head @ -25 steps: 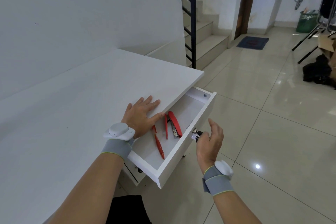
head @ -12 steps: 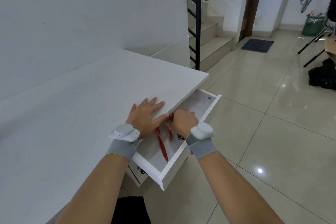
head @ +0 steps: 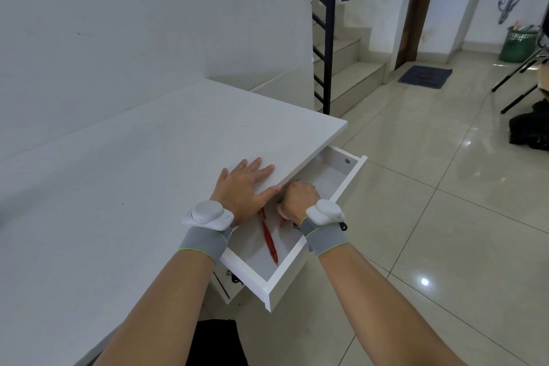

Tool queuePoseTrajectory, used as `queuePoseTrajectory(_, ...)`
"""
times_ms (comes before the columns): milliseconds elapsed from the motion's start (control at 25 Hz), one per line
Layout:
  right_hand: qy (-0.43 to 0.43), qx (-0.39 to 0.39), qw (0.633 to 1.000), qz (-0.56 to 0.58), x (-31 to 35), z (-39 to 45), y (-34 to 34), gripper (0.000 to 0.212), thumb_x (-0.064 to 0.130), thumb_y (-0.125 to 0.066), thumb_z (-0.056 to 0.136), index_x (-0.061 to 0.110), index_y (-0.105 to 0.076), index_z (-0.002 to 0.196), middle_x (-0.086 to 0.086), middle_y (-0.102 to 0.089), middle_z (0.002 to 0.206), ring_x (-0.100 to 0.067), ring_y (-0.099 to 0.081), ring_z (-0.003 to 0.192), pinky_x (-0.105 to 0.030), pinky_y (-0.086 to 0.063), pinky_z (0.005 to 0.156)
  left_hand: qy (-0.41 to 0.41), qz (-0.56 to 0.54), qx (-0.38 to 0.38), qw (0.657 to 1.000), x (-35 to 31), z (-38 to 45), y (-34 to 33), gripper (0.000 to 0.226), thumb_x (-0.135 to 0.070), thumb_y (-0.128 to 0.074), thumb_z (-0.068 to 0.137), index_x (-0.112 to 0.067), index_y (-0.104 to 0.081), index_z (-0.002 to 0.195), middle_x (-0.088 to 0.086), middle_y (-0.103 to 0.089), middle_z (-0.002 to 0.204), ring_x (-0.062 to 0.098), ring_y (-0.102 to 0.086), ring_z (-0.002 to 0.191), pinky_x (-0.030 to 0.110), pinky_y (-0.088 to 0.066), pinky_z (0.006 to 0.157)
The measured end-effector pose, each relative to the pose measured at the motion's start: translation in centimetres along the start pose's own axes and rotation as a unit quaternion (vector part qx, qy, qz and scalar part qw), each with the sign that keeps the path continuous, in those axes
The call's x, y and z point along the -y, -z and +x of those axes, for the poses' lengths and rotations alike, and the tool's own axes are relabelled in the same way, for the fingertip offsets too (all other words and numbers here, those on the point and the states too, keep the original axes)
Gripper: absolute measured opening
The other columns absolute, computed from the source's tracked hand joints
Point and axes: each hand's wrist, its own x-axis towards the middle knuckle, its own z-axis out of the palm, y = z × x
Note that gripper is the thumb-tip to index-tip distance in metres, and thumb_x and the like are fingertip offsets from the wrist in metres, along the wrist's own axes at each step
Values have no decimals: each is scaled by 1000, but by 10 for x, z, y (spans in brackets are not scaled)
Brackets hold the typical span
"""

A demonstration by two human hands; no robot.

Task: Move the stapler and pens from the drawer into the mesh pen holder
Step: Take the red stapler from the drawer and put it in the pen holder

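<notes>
The white drawer (head: 246,270) stands pulled out from under the desk's right edge. A red pen (head: 269,242) lies lengthwise on its floor. My right hand (head: 297,197) reaches down into the drawer, fingers curled around the red stapler, which the hand almost fully hides. The red tip of a second pen (head: 282,221) peeks out beside my right wrist. My left hand (head: 243,187) lies flat and open on the desk top (head: 148,175), its thumb at the edge above the drawer. No mesh pen holder is in view.
A white wall runs behind the desk. To the right there is tiled floor (head: 430,217), a staircase with a black railing (head: 326,47), a door mat (head: 424,76), a green bin (head: 518,44) and dark chair legs at the far right.
My right hand left the drawer's front edge, went into the drawer and closed over the stapler. My left hand stayed flat on the desk. The view tilted slightly.
</notes>
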Motion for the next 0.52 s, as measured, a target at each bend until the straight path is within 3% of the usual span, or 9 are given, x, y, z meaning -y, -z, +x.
queuePoseTrajectory(360, -15, -34, 997, 66, -5, -12, 28, 32, 3, -45, 91, -11, -40, 119, -28, -53, 122, -38, -51, 115, -35, -47, 89, 2, 4, 6, 1000, 3, 2, -2, 54, -57, -35, 87, -38, -28, 137, -6, -20, 154, 19, -11, 143, 47, -4, 116)
queuePoseTrajectory(520, -30, -40, 992, 119, -9, -15, 41, 32, 1, -44, 88, -9, -40, 118, -31, -54, 118, -40, -53, 109, -32, -41, 75, 2, 13, 7, 1000, 3, 2, -3, 55, -58, -34, 87, -39, -26, 138, -6, -20, 154, 18, -10, 143, 47, -4, 116)
